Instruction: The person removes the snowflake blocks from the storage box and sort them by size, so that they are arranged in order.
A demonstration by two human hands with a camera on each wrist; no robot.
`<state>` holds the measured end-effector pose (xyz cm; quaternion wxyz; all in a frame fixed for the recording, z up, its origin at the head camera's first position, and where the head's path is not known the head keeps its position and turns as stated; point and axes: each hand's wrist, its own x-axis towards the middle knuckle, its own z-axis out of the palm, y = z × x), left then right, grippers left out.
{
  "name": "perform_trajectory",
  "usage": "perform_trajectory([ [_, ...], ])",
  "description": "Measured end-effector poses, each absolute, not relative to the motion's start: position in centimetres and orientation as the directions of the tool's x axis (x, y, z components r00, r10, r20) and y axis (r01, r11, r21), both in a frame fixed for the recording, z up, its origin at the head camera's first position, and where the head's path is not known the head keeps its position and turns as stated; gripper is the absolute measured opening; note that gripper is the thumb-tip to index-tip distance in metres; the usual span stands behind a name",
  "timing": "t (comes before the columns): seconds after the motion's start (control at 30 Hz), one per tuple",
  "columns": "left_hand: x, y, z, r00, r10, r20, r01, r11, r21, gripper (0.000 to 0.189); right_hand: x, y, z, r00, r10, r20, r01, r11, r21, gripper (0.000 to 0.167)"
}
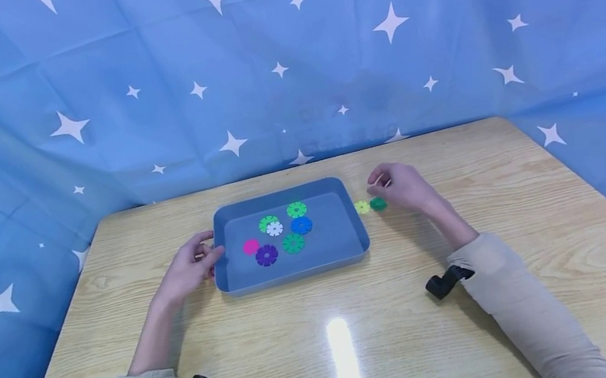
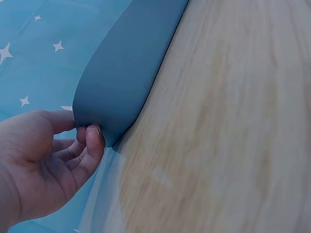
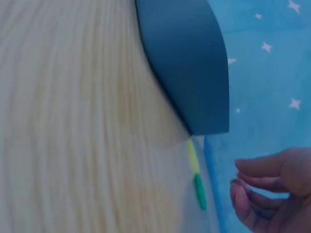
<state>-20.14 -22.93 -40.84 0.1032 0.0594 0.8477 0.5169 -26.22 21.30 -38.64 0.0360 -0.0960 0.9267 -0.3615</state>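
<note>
– Step?
– Reach, probably. Right hand [image 1: 402, 185] has a narrow gap, nothing visible in it, near yellow disc [image 1: 362, 207] and green disc [image 1: 379, 204], just off right edge of tray [image 1: 343, 235]. Left hand [image 1: 187, 268] grips tray's left edge.
– Next?
– Likely calls for lowering, light pinch.

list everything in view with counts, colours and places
backdrop: 1, starry blue, behind table
table: 1, pale wood, under tray
tray: 1, grey-blue, on table
discs: 2, light green, in tray
disc: 1, white, overlapping light green
disc: 1, blue, in tray
disc: 1, teal, in tray
disc: 1, pink, in tray
disc: 1, purple, in tray
disc: 1, yellow, right of tray
disc: 1, green, beside yellow
cameras: 2, black, on wrists
sleeves: 2, beige, on forearms
left hand: 1, bare, gripping tray's left end
right hand: 1, bare, near green disc
</note>
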Motion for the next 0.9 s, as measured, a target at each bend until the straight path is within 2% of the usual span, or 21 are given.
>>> perform_trajectory([
  [0.3, -20.3, -23.0, -40.7, -0.971, 0.219, -0.102, 0.011, 0.461, 0.887, 0.058, -26.0, 18.6, -37.5, -0.965, -0.253, 0.067, -0.224, 0.667, -0.711, 0.022],
  [0.7, -20.2, -23.0, -40.6, -0.970, 0.223, -0.095, 0.016, 0.451, 0.892, 0.057, -25.9, 13.8, -37.2, -0.914, -0.356, 0.192, -0.379, 0.586, -0.716, 0.018],
  [0.9, -20.1, -23.0, -40.8, -0.971, 0.218, -0.100, 0.011, 0.455, 0.890, 0.057, -25.6, 11.2, -37.9, -0.891, -0.422, 0.167, -0.401, 0.562, -0.723, 0.017],
])
